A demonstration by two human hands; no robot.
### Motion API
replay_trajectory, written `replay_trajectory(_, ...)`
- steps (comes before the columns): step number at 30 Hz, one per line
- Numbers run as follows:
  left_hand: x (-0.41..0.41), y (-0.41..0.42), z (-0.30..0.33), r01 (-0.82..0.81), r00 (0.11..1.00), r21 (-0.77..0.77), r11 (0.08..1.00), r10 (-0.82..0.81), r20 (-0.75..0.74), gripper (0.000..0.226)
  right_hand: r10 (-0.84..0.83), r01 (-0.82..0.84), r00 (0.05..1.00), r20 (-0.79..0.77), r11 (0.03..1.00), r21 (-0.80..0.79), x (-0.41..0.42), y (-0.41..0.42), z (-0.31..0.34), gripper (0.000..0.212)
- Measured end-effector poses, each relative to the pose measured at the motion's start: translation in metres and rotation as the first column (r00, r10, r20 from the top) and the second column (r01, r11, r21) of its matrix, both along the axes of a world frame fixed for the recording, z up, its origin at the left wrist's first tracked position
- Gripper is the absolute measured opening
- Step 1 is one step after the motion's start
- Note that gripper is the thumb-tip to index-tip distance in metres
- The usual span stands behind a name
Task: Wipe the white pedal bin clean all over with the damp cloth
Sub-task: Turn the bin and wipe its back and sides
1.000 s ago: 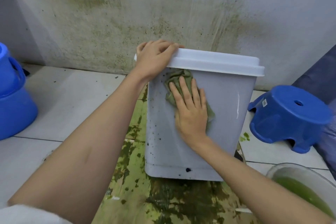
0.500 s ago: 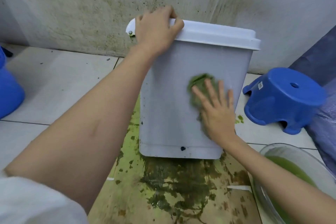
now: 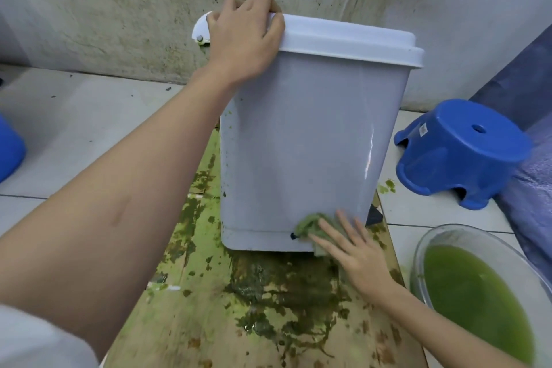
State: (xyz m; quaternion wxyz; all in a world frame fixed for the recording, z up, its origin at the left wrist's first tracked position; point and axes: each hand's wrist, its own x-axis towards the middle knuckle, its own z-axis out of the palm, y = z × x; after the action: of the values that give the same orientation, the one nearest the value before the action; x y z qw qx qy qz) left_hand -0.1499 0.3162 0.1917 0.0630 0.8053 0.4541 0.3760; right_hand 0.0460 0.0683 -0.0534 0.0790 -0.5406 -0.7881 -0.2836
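Note:
The white pedal bin point(image 3: 298, 134) stands upright on a stained wooden board, lid closed, close to the wall. My left hand point(image 3: 245, 39) grips the lid's near left corner, fingers curled over the top edge. My right hand point(image 3: 349, 245) presses the green damp cloth point(image 3: 309, 222) flat against the bin's near side at its bottom right, fingers straight and spread. Dark specks dot the bin's left edge, and a small dark spot sits on the base rim beside the cloth. A black pedal part point(image 3: 375, 215) shows at the bin's lower right.
A blue plastic stool point(image 3: 460, 152) stands right of the bin. A clear bowl point(image 3: 436, 236) of green liquid sits at the lower right. A blue container point(image 3: 10, 149) shows at the left edge. The board point(image 3: 268, 308) under the bin carries green-brown smears. The stained wall rises just behind.
My right hand has slid the cloth down the bin's near side, from the upper middle to the bottom right edge. My left hand has kept its grip on the lid.

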Motion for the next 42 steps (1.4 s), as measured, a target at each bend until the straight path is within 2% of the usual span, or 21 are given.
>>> replay_trajectory(2,0.000,0.001,0.000,-0.006,1.000,0.005,1.000,0.006,0.003,0.028,-0.087,0.112,0.979,-0.186,0.985,0.130,0.003,0.026,0.029,0.070)
replay_trajectory(4,0.002,0.000,0.000,-0.008,1.000,0.014,1.000,0.008,0.004,0.028,-0.117,0.187,0.950,-0.289,0.956,0.227,0.003,0.051,0.050,0.057)
replay_trajectory(5,0.003,0.000,0.000,-0.011,1.000,0.015,1.000,0.011,0.005,0.028,-0.124,0.212,0.932,-0.340,0.949,0.235,-0.001,0.057,0.053,0.058)
replay_trajectory(7,0.002,-0.001,-0.001,-0.021,1.000,0.021,1.000,0.021,0.011,0.028,-0.130,0.211,0.909,-0.395,0.963,0.169,-0.013,0.047,0.037,0.073)
replay_trajectory(10,0.001,-0.004,-0.003,-0.018,1.000,0.063,0.998,0.017,0.020,0.028,-0.085,0.087,0.971,-0.225,0.996,-0.001,-0.028,0.002,-0.016,0.096)
replay_trajectory(12,0.000,-0.006,-0.004,-0.015,1.000,0.087,0.996,0.013,0.027,0.028,-0.055,0.047,0.986,-0.157,0.997,-0.054,-0.033,-0.015,-0.036,0.093)
replay_trajectory(14,0.001,-0.007,-0.003,-0.023,0.999,0.087,0.996,0.019,0.045,0.027,-0.079,0.064,0.968,-0.239,0.996,-0.068,-0.041,-0.015,-0.033,0.086)
replay_trajectory(17,0.002,-0.008,-0.003,-0.036,0.998,0.094,0.995,0.030,0.056,0.025,-0.098,0.097,0.898,-0.429,0.995,-0.024,-0.055,0.013,-0.002,0.093)
replay_trajectory(20,0.001,-0.008,-0.003,-0.021,0.999,0.095,0.995,0.016,0.049,0.025,-0.066,0.168,0.783,-0.619,0.980,0.108,-0.065,0.071,0.064,0.075)
replay_trajectory(23,-0.001,-0.009,-0.001,-0.001,0.998,0.055,0.998,-0.002,0.057,0.024,-0.110,0.359,0.623,-0.774,0.920,0.158,-0.058,0.119,0.128,0.075)
replay_trajectory(25,0.001,-0.010,0.000,-0.009,0.997,0.042,0.999,0.006,0.073,0.024,-0.122,0.445,0.583,-0.803,0.875,0.190,-0.045,0.120,0.131,0.070)
replay_trajectory(26,0.001,-0.011,0.000,-0.016,0.997,0.045,0.999,0.012,0.080,0.024,-0.121,0.464,0.532,-0.838,0.869,0.169,-0.040,0.110,0.120,0.066)
replay_trajectory(27,0.002,-0.012,0.000,-0.022,0.996,0.052,0.998,0.017,0.085,0.023,-0.116,0.480,0.424,-0.898,0.870,0.114,-0.039,0.095,0.104,0.059)
replay_trajectory(29,0.000,-0.013,-0.002,-0.023,0.996,0.070,0.997,0.017,0.086,0.022,-0.159,0.517,0.065,-0.985,0.850,-0.103,-0.053,0.057,0.069,0.046)
replay_trajectory(30,-0.001,-0.013,-0.003,-0.020,0.996,0.084,0.996,0.013,0.088,0.021,-0.213,0.516,-0.100,-0.972,0.824,-0.233,-0.062,0.040,0.054,0.045)
replay_trajectory(31,-0.003,-0.013,-0.005,-0.018,0.996,0.097,0.995,0.009,0.089,0.020,-0.258,0.499,-0.196,-0.946,0.804,-0.323,-0.072,0.028,0.043,0.047)
replay_trajectory(33,-0.006,-0.015,-0.006,-0.009,0.995,0.119,0.993,-0.003,0.099,0.020,-0.250,0.498,-0.281,-0.927,0.788,-0.363,-0.075,0.028,0.043,0.047)
replay_trajectory(36,-0.006,-0.016,-0.005,0.003,0.995,0.111,0.994,-0.014,0.096,0.022,-0.127,0.497,-0.386,-0.914,0.806,-0.322,-0.058,0.055,0.086,0.044)
replay_trajectory(39,-0.003,-0.016,-0.003,-0.013,0.995,0.108,0.994,0.003,0.097,0.021,-0.026,0.443,-0.439,-0.898,0.863,-0.242,-0.031,0.083,0.150,0.051)
replay_trajectory(42,-0.002,-0.017,-0.004,-0.021,0.995,0.109,0.994,0.010,0.098,0.021,-0.002,0.416,-0.402,-0.916,0.890,-0.185,-0.015,0.113,0.197,0.054)
